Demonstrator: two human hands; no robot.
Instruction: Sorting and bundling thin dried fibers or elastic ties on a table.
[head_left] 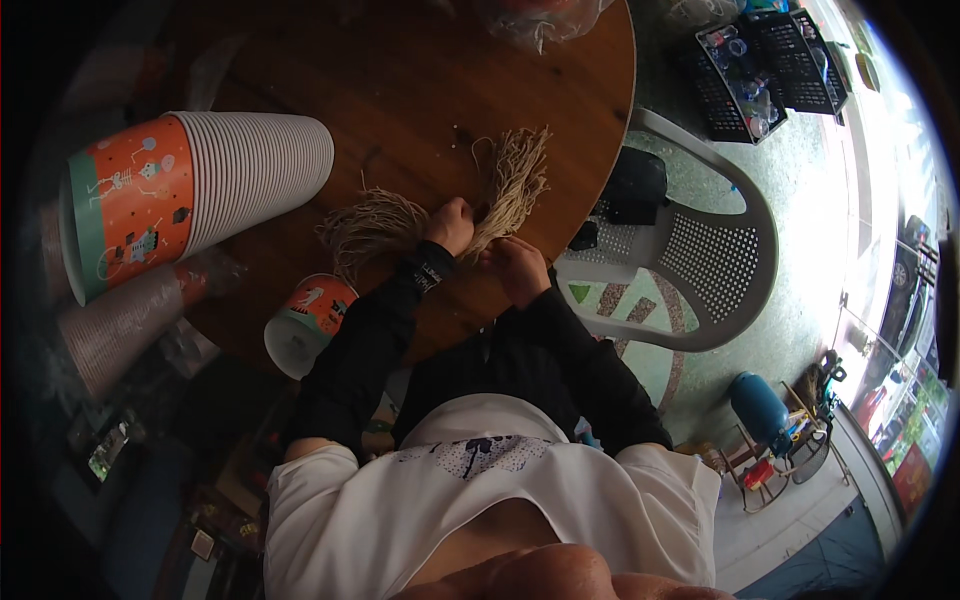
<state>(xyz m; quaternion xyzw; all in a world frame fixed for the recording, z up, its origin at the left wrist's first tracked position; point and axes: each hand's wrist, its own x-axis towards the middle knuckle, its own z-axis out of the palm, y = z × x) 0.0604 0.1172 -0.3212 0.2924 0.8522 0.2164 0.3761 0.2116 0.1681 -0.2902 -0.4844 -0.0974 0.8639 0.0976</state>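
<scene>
A bundle of thin beige strands (512, 190), like string or dried noodles, lies on the round wooden table with its loose ends fanned to the upper right. Another tuft of the same strands (375, 230) spreads to the left. My left hand (450, 226) is closed around the strands between the two tufts. Close beside it, my right hand (516, 270) pinches the near end of the upper tuft. Its fingertips are partly hidden. Whether the two tufts form one bundle is hidden by my hands.
A long stack of paper cups (255, 175), orange and green outside, lies at the left. One similar cup (318, 305) is beside my left forearm. Right of the table (400, 90) stands a grey plastic chair (705, 260) with a black bag (637, 186). Black crates (740, 85) sit beyond.
</scene>
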